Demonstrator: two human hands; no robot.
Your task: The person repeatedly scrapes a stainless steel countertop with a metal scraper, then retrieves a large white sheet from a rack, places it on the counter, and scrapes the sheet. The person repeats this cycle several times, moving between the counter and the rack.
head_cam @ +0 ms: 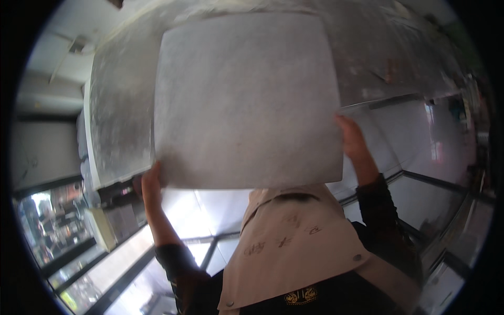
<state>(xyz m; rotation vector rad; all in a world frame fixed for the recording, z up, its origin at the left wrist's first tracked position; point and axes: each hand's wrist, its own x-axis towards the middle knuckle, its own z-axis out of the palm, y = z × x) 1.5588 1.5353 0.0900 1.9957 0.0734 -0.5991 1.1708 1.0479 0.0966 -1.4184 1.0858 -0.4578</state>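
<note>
A large, nearly square pale grey sheet [248, 102] with rounded corners fills the middle of the view; its material cannot be told for sure. My left hand [151, 183] grips its left edge near the lower corner. Farther up on the opposite side, my right hand [351, 134] holds the right edge. Most of the fingers of both hands are hidden behind the sheet. It is held in front of my beige apron [291, 248], which bears handwritten marks, and covers part of a broad grey tabletop [122, 110].
The tabletop stretches beyond the sheet on both sides, with a small brownish thing [390, 71] lying at the right. Pale floor tiles [220, 206] with dark lines show below. A cream box-like object [100, 228] stands at the lower left, near blurred clutter [59, 216].
</note>
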